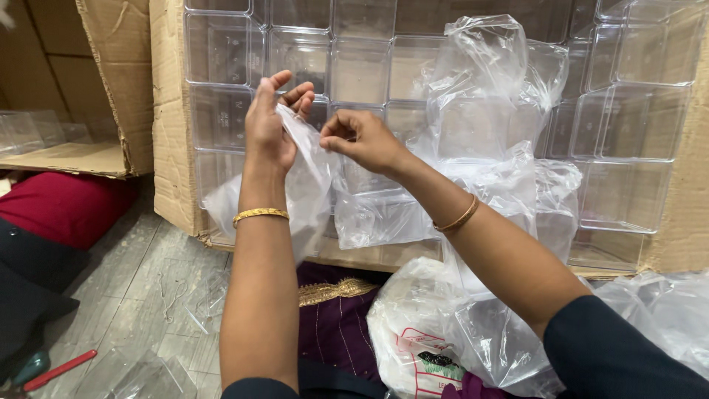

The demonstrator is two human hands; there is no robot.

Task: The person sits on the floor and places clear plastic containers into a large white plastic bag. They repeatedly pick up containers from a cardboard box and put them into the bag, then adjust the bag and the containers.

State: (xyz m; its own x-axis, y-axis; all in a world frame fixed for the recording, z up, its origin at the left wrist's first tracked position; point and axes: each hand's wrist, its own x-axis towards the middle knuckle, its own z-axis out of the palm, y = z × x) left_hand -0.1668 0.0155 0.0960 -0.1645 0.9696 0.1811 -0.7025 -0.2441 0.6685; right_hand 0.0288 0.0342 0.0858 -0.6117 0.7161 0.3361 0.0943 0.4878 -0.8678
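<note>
Clear plastic bag [310, 185] held up before the cardboard carton [171, 133] of clear plastic boxes [221, 52]. Left hand [269, 125] clamped on its upper edge; right hand [365, 139] pinches the same edge, just beside. More loose bags [487, 96] hang alongside.

— What kind of place am I seeing?
— I think a packing room: big cardboard boxes [173, 111] full of clear plastic tubs [354, 70], loose plastic bags [487, 96], and a tiled floor [148, 288].
</note>
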